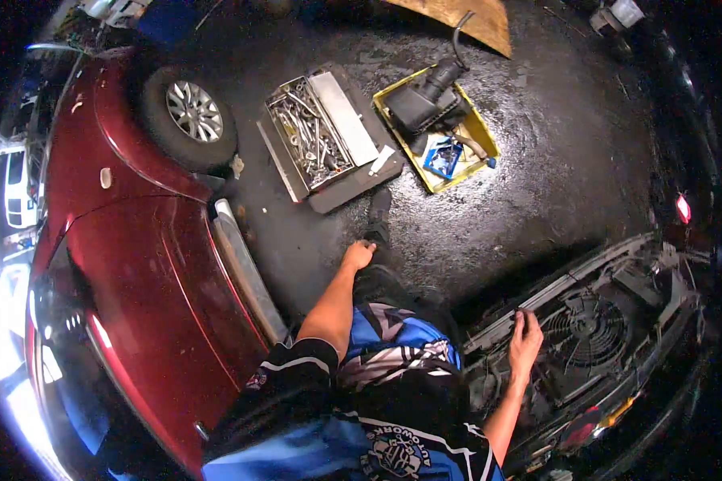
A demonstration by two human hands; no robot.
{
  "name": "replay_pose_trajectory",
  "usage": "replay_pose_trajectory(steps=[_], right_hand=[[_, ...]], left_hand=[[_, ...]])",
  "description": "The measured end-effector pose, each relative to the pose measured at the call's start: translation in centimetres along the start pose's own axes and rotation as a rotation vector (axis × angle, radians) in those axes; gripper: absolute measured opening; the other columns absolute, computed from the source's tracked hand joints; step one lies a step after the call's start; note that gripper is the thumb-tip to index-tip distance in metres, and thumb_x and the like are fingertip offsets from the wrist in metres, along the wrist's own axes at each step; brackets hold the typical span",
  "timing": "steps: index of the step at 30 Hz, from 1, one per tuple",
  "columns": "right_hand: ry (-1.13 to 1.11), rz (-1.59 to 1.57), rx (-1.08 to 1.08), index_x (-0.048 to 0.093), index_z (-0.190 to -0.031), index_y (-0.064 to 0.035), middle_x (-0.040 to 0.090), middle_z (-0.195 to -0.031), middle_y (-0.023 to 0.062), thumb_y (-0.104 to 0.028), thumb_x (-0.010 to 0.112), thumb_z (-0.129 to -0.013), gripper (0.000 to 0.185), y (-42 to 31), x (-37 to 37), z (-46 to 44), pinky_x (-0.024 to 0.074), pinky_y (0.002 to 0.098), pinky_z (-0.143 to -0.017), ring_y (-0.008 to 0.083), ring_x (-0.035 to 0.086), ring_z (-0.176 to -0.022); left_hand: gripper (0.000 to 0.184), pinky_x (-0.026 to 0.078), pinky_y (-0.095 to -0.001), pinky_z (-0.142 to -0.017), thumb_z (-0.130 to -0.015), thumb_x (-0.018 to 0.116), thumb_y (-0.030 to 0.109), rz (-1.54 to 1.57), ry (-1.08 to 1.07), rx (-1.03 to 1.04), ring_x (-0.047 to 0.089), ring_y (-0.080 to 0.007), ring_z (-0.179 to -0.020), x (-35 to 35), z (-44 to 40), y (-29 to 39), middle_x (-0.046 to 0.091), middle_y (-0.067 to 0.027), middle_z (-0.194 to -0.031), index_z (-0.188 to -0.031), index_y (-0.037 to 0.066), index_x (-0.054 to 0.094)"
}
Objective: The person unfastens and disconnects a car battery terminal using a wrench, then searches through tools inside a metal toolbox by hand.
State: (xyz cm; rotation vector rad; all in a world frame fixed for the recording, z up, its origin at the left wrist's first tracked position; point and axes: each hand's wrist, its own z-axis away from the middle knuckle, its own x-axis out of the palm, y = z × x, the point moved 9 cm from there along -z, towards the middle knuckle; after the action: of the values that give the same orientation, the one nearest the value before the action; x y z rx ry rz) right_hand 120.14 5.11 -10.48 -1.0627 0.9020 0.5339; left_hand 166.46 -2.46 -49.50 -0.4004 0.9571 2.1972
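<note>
My left hand hangs near my dark-trousered leg, its fingers curled closed; whatever might be inside them is hidden. Just beyond it stands an open toolbox filled with wrenches and sockets. My right hand is raised beside the open front of a vehicle, close to its front crossbar. Its fingers stretch upward, slightly apart, and I see nothing held in them. A round cooling fan lies to the right of that hand.
A red car with a front wheel stands at left. A yellow bin holds a black air filter housing and a blue packet. Plywood lies at the top. The dark floor looks wet.
</note>
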Motion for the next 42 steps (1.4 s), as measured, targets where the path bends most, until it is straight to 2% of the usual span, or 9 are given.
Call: replay_pose_trajectory(steps=[10, 11, 14, 22, 24, 25, 30, 38, 42], right_hand=[[-0.725, 0.170, -0.096, 0.065, -0.113, 0.0032, 0.067, -0.110, 0.0260, -0.023, 0.064, -0.096, 0.031, -14.5, 21.4, -5.8, 0.0518, 0.0482, -0.087, 0.0452, 0.064, -0.101], [-0.757, 0.175, -0.104, 0.064, -0.114, 0.0028, 0.067, -0.112, 0.0256, -0.023, 0.065, -0.096, 0.032, -14.9, 22.6, -6.5, 0.0518, 0.0485, -0.088, 0.0450, 0.064, -0.102], [-0.735, 0.191, 0.040, 0.063, -0.116, 0.0026, 0.066, -0.114, 0.0255, -0.025, 0.064, -0.097, 0.034, -18.7, 23.2, -11.3, 0.0507, 0.0484, -0.090, 0.0447, 0.063, -0.104], [-0.704, 0.215, 0.222, 0.059, -0.125, 0.0069, 0.063, -0.126, 0.0279, -0.026, 0.064, -0.098, 0.043, -18.2, 23.6, -14.9, 0.0472, 0.0463, -0.100, 0.0450, 0.060, -0.114], [-0.690, 0.224, 0.254, 0.060, -0.124, 0.0072, 0.063, -0.125, 0.0276, -0.025, 0.064, -0.097, 0.042, -18.0, 23.8, -14.9, 0.0476, 0.0460, -0.100, 0.0448, 0.060, -0.115], [-0.703, 0.204, 0.223, 0.061, -0.123, 0.0068, 0.064, -0.124, 0.0272, -0.024, 0.065, -0.097, 0.041, -17.6, 24.3, -14.7, 0.0480, 0.0461, -0.099, 0.0447, 0.060, -0.114], [-0.715, 0.148, 0.135, 0.063, -0.117, 0.0032, 0.065, -0.116, 0.0266, -0.021, 0.066, -0.094, 0.033, -18.8, 24.4, -14.6, 0.0494, 0.0474, -0.094, 0.0459, 0.061, -0.107], [-0.690, 0.160, 0.270, 0.062, -0.119, 0.0057, 0.064, -0.119, 0.0286, -0.031, 0.062, -0.097, 0.042, -17.5, 24.9, -14.8, 0.0476, 0.0466, -0.097, 0.0454, 0.060, -0.112], [-0.723, 0.155, 0.289, 0.060, -0.125, 0.0056, 0.064, -0.120, 0.0286, -0.036, 0.061, -0.099, 0.049, -16.6, 25.0, -14.7, 0.0461, 0.0452, -0.100, 0.0452, 0.059, -0.115]], left_hand=[[0.044, 0.048, -0.0486, -0.094, -0.098, 0.053, 0.043, 0.398, 0.234, -0.297, 0.063, -0.0452, -0.104, -17.2, -15.6, -1.4, 0.070, -0.0232, -0.108, -0.114, 0.006, 0.070], [0.049, 0.055, -0.0459, -0.074, -0.102, 0.051, 0.040, 0.356, 0.475, -0.212, 0.071, -0.0332, -0.076, -16.1, -18.6, -5.9, 0.072, -0.0192, -0.087, -0.103, -0.006, 0.067], [0.038, 0.050, -0.0497, -0.091, -0.095, 0.057, 0.037, 0.159, 0.538, -0.231, 0.064, -0.0431, -0.106, -21.3, -18.6, -4.4, 0.069, -0.0229, -0.112, -0.114, 0.007, 0.071], [0.035, 0.052, -0.0473, -0.089, -0.096, 0.056, 0.034, 0.029, 0.580, 0.064, 0.066, -0.0401, -0.100, -25.7, -24.7, 0.4, 0.070, -0.0186, -0.111, -0.116, 0.007, 0.069], [0.036, 0.054, -0.0490, -0.086, -0.096, 0.057, 0.033, -0.152, 0.621, -0.040, 0.068, -0.0396, -0.096, -25.1, -26.9, 0.6, 0.071, -0.0192, -0.107, -0.121, 0.009, 0.066], [0.046, 0.054, -0.0509, -0.085, -0.094, 0.061, 0.039, -0.193, 0.304, -0.415, 0.065, -0.0414, -0.103, -24.8, -28.2, 0.1, 0.069, -0.0242, -0.105, -0.125, 0.006, 0.061], [0.041, 0.056, -0.0523, -0.081, -0.091, 0.067, 0.040, -0.192, 0.330, -0.346, 0.069, -0.0437, -0.091, -24.2, -30.9, 0.2, 0.071, -0.0252, -0.096, -0.107, 0.002, 0.067], [0.025, 0.052, -0.0548, -0.078, -0.096, 0.057, 0.025, -0.058, 0.678, -0.268, 0.067, -0.0448, -0.088, -25.9, -25.6, -1.0, 0.070, -0.0240, -0.088, -0.107, 0.005, 0.068], [0.023, 0.053, -0.0521, -0.079, -0.095, 0.059, 0.026, -0.028, 0.599, -0.198, 0.068, -0.0432, -0.090, -25.1, -25.4, -2.9, 0.072, -0.0199, -0.092, -0.107, 0.010, 0.071]])
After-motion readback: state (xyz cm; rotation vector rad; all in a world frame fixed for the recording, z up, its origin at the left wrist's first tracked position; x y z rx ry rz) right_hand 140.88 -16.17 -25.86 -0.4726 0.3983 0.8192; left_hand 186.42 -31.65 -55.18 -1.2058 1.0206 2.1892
